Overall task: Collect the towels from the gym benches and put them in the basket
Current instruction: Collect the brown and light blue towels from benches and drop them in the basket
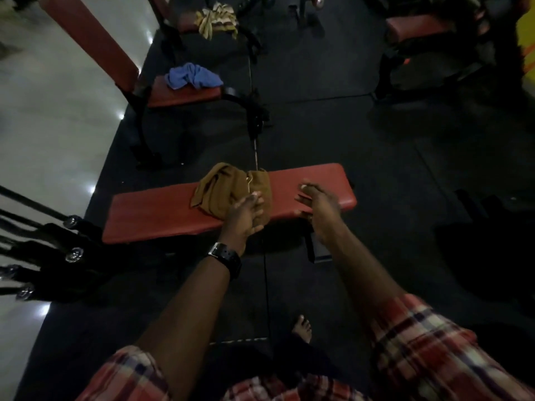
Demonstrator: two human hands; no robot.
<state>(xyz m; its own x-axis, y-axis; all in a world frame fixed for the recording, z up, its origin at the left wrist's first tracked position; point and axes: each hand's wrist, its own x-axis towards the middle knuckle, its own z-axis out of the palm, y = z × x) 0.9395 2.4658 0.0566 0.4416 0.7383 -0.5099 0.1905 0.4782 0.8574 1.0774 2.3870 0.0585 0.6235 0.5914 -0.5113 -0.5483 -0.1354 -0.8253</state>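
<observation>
A crumpled brown towel point(228, 191) lies on the near flat red bench point(162, 215). My left hand point(244, 217) reaches over the towel's near right part, fingers spread and touching the cloth, not closed on it. My right hand point(317, 201) hovers open over the bench's right half, holding nothing. A blue towel point(194, 76) sits on the seat of a second red bench point(185, 95) further back. A yellow-striped towel point(217, 20) lies on a third bench at the far top. No basket is in view.
Black weight bars and a rack point(49, 250) stand at the left. A pale tiled floor point(58, 117) borders the dark rubber mat point(333, 134). Another red-padded machine point(419, 27) is at the top right. My bare foot point(302, 328) stands on the mat.
</observation>
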